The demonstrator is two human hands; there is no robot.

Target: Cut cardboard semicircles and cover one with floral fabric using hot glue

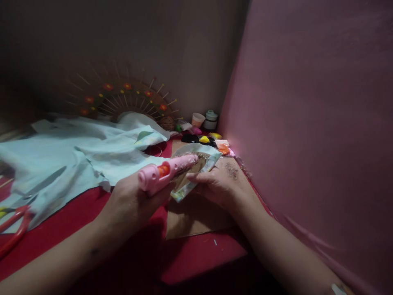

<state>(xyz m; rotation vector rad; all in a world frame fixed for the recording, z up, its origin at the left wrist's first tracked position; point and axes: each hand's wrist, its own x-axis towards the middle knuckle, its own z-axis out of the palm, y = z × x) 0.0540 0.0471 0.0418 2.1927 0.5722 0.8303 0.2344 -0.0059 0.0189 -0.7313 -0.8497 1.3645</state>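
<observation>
My left hand (135, 200) is wrapped round the handle of a pink hot glue gun (156, 174). The gun's nozzle points to the right, over a piece of cardboard edged with pale floral fabric (184, 190). My right hand (215, 184) grips the right edge of this fabric-edged piece, thumb on top; its other fingers are mostly hidden. Beneath the piece lies a flat brown cardboard sheet (199, 219), with a patch of dried glue bits (231, 170) near its right side.
Light blue fabric (89, 151) spreads over the red-covered table (202, 260) at left, with red-handled scissors (18, 229) on it. Behind stand a fan-shaped stick decoration (127, 88), a small cup (198, 119) and a jar (210, 120). A pink wall (307, 102) borders the right.
</observation>
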